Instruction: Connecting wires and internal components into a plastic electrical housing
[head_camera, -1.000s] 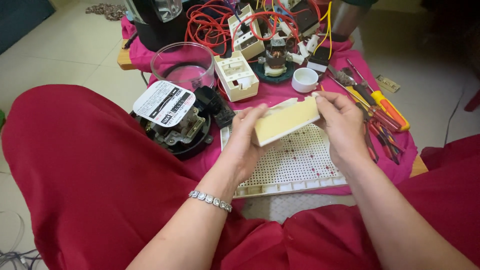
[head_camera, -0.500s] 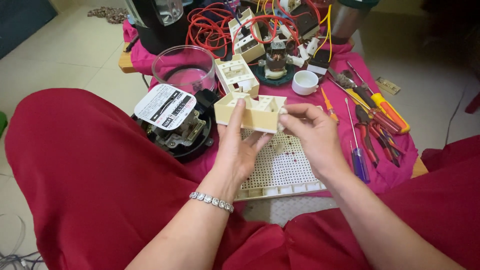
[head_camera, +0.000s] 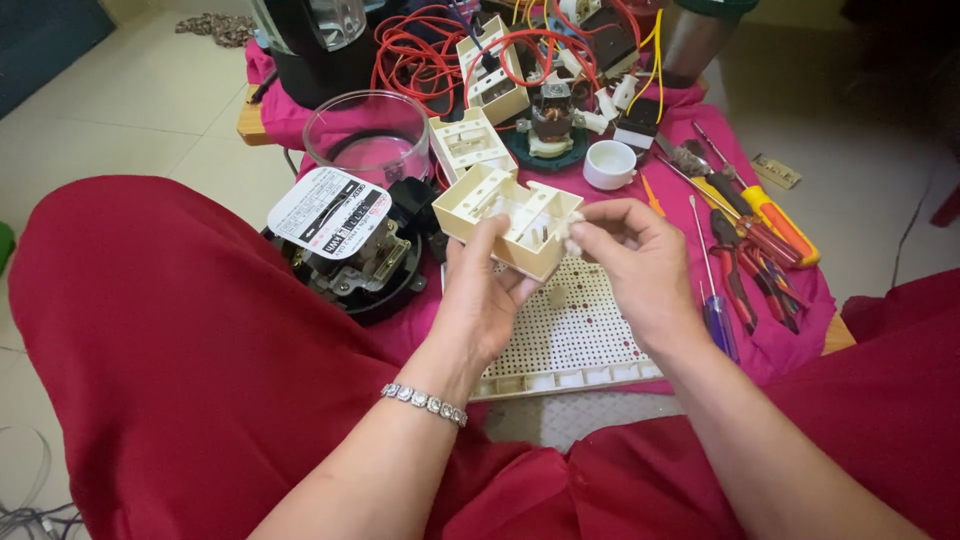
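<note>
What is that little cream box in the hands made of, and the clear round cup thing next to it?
The cream box looks like hard moulded plastic: matte, with thin straight inner walls. The left hand holds it from below while the right hand touches its edge. The clear round cover could be glass or clear plastic; it is see-through and glossy, so I cannot tell which.

Cream plastic housing (head_camera: 510, 222) matt, moulded; perforated plastic board (head_camera: 575, 335) same finish; pink cloth (head_camera: 790, 330) soft, matt; glass jar (head_camera: 365, 135) clear, glossy; bracelet (head_camera: 425, 403) shiny metal.
</note>
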